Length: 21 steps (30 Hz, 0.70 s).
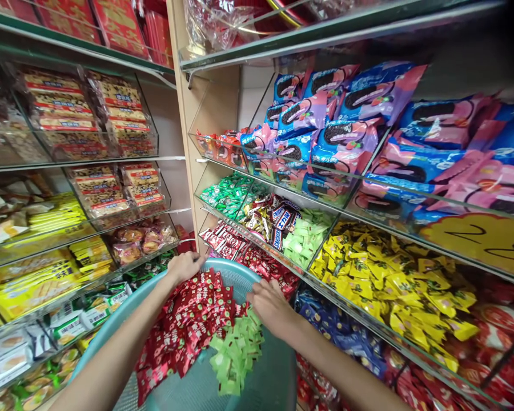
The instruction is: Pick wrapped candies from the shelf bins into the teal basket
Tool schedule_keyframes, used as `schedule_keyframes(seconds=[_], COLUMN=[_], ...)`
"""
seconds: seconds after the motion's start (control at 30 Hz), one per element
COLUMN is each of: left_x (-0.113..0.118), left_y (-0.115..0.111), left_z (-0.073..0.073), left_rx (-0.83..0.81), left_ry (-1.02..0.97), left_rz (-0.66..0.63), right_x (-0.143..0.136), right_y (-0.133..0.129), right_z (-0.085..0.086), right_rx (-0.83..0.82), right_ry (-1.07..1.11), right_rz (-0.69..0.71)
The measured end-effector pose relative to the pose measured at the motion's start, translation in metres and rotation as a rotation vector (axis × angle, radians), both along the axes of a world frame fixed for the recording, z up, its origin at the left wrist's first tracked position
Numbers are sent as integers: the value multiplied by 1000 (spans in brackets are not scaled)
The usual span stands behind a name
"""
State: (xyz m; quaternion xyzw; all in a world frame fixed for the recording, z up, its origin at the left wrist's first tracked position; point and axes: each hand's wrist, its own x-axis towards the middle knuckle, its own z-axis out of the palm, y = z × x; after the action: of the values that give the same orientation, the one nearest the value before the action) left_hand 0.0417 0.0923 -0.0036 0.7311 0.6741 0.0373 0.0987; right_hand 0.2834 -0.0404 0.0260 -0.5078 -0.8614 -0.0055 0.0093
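Observation:
A large teal basket point(274, 365) with mesh sides stands low in the middle of the view. Inside it lie a heap of red candy packets point(192, 319) and a smaller pile of light green packets point(237, 354). At the basket's far rim, on the left, is my left hand point(186, 267), its fingers closed over the edge beside the red packets. My right hand point(269, 302) has its fingers curled at the right part of the rim, just above the green packets; its fingertips are partly hidden.
Glass shelves rise close on both sides. Yellow candies point(394, 285) fill a bin at right, with blue cookie packs point(342, 120) above. Snickers bars point(282, 220) and green packets point(306, 237) lie behind the basket. Wrapped biscuits point(60, 108) are at left.

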Motion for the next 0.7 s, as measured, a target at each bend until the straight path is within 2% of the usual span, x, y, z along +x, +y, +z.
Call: schedule_keyframes(seconds=[0.07,0.23,0.3,0.4,0.47,0.53,0.6,0.7], left_x=[1,5,7,9,11,14,16,17], left_y=[0,2,3,4,5,5,5,5], left_z=[0,0,0,0,0,1,2,2], left_rx=[4,-2,-8,-7,-7,-7,-4,3], left_ry=[1,-1,-3,-12,-19,-24,-23,-15], left_rz=[1,-7,-11,-21,-29,-36,-46,-52], right_x=[1,23,37,49,45,34,23,20], right_y=[-5,-7,-1,8,12,16,22,43], right_z=[19,84,109,139,152,158,159,157], right_rx=[35,217,307,428,423,325,218,181], right_ry=[37,108,76,-57,-160,-224,-244,-220], right_rz=[30,13,-47,-221,-305,-312,-302,-382])
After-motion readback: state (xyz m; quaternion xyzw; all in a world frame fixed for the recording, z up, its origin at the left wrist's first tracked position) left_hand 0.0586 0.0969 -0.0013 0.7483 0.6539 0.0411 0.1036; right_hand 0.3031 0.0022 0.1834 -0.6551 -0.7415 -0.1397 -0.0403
